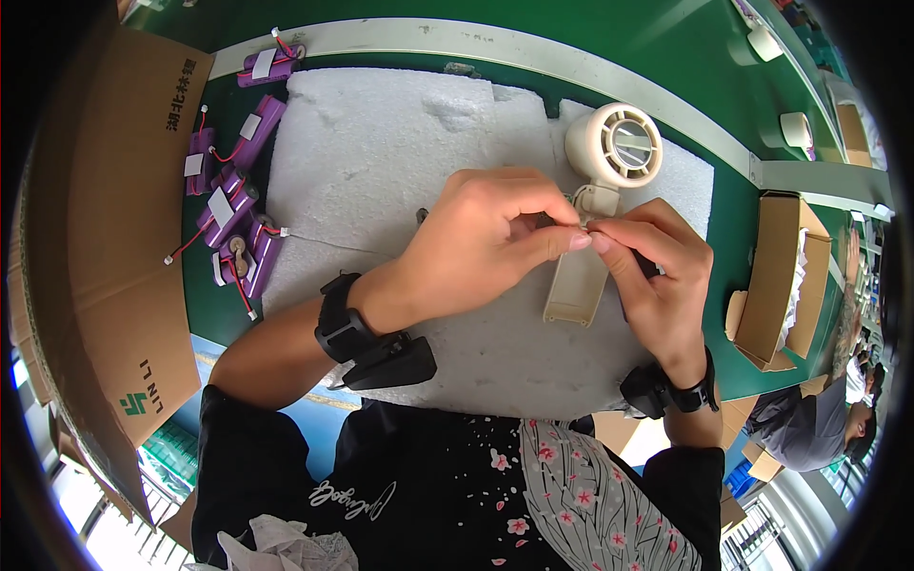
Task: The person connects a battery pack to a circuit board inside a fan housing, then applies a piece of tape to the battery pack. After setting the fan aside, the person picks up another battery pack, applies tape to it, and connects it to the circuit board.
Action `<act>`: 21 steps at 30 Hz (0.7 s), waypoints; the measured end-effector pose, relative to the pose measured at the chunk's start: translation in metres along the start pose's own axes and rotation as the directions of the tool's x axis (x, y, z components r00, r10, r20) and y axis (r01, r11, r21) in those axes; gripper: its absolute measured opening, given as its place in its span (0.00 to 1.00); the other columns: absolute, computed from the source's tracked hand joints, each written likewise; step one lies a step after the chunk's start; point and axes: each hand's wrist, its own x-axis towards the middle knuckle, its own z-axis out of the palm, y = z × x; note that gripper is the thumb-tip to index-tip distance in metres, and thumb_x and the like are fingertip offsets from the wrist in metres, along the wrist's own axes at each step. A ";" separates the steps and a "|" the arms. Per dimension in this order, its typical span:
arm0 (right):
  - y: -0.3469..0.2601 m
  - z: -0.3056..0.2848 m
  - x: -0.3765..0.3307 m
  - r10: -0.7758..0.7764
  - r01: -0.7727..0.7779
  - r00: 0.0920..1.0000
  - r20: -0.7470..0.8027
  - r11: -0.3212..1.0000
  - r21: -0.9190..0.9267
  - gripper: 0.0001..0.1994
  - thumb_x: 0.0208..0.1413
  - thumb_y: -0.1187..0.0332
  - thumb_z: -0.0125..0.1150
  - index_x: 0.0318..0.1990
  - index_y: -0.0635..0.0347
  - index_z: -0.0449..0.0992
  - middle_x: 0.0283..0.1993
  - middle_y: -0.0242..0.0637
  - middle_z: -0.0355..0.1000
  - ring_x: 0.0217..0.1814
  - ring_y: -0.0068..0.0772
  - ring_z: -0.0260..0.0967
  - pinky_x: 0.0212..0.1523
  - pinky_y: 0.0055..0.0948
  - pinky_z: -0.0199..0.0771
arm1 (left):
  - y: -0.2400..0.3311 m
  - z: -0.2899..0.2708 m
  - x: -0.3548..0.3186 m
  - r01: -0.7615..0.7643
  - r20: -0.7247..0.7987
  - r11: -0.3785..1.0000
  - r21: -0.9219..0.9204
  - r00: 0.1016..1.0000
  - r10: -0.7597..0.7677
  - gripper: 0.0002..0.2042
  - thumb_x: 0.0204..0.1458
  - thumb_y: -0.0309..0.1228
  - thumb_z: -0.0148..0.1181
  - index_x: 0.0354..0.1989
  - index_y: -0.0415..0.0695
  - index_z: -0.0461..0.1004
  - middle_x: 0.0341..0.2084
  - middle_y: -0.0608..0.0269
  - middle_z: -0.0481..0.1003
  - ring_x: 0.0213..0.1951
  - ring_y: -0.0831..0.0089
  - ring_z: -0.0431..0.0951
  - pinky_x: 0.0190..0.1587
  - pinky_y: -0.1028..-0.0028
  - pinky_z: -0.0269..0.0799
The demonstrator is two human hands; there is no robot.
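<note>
Pinching something very small between thumb and forefinger tips, the left hand (481, 238) and right hand (657, 276) meet just above the neck of a cream handheld fan (600, 205). Both hands are closed in a fine pinch; what they grip is too small to identify, possibly a thin wire end.

The fan lies flat on a white foam sheet (381, 152) on the green bench (724, 76). Its long axis runs roughly away from the person: round grille head at the far end, handle pointing back toward the body, tilted slightly left. The handle's near end looks open and hollow.

Judged progress: fan shell is laid out, head and handle joined, but the handle appears unfilled, so assembly seems mid-way. A row of purple battery cells (233, 200) with red leads waits at the left, well apart from the fan. Cardboard boxes (781, 276) stand at the right.
</note>
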 end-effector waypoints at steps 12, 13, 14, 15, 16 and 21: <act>0.006 -0.002 -0.002 0.031 -0.037 0.998 0.052 0.991 0.130 0.06 0.47 0.76 0.66 0.35 0.60 0.81 0.31 0.33 0.67 0.29 0.24 0.63 0.28 0.21 0.61 | 0.008 -0.010 0.005 0.115 0.125 0.972 -0.207 0.988 -0.090 0.17 0.49 0.13 0.58 0.48 0.37 0.73 0.40 0.61 0.74 0.44 0.77 0.74 0.46 0.77 0.73; 0.006 -0.001 -0.002 0.026 -0.032 0.998 0.050 0.992 0.125 0.06 0.47 0.76 0.66 0.35 0.60 0.81 0.31 0.33 0.67 0.29 0.24 0.63 0.28 0.21 0.61 | 0.007 -0.010 0.004 0.090 0.126 0.974 -0.206 0.990 -0.065 0.17 0.49 0.13 0.58 0.49 0.38 0.72 0.40 0.62 0.74 0.44 0.77 0.74 0.46 0.77 0.73; 0.006 -0.001 -0.002 0.022 -0.028 0.999 0.048 0.992 0.120 0.06 0.47 0.76 0.66 0.35 0.60 0.81 0.31 0.33 0.67 0.29 0.24 0.63 0.28 0.21 0.61 | 0.005 -0.010 0.003 0.065 0.128 0.977 -0.205 0.991 -0.039 0.18 0.49 0.13 0.58 0.50 0.38 0.72 0.40 0.62 0.74 0.44 0.77 0.74 0.47 0.77 0.73; 0.006 -0.001 -0.002 0.018 -0.023 0.999 0.046 0.993 0.115 0.06 0.47 0.76 0.65 0.35 0.60 0.81 0.31 0.32 0.67 0.30 0.24 0.63 0.28 0.21 0.61 | 0.005 -0.010 0.003 0.040 0.130 0.978 -0.205 0.991 -0.014 0.18 0.49 0.13 0.58 0.50 0.38 0.72 0.40 0.62 0.74 0.44 0.76 0.75 0.47 0.77 0.73; 0.006 -0.001 -0.002 0.018 -0.023 0.999 0.045 0.993 0.115 0.06 0.47 0.76 0.65 0.35 0.60 0.81 0.31 0.32 0.67 0.30 0.24 0.63 0.28 0.21 0.61 | 0.005 -0.010 0.003 0.040 0.130 0.978 -0.205 0.991 -0.013 0.18 0.49 0.13 0.58 0.50 0.38 0.72 0.40 0.62 0.74 0.44 0.76 0.75 0.47 0.77 0.73; 0.005 -0.002 0.000 0.031 -0.039 0.998 0.055 0.988 0.147 0.07 0.47 0.76 0.66 0.35 0.60 0.81 0.30 0.32 0.66 0.29 0.23 0.62 0.28 0.21 0.61 | 0.007 -0.012 0.006 0.142 0.140 0.948 -0.286 0.985 -0.106 0.17 0.49 0.13 0.58 0.49 0.37 0.71 0.40 0.62 0.74 0.43 0.76 0.75 0.47 0.77 0.74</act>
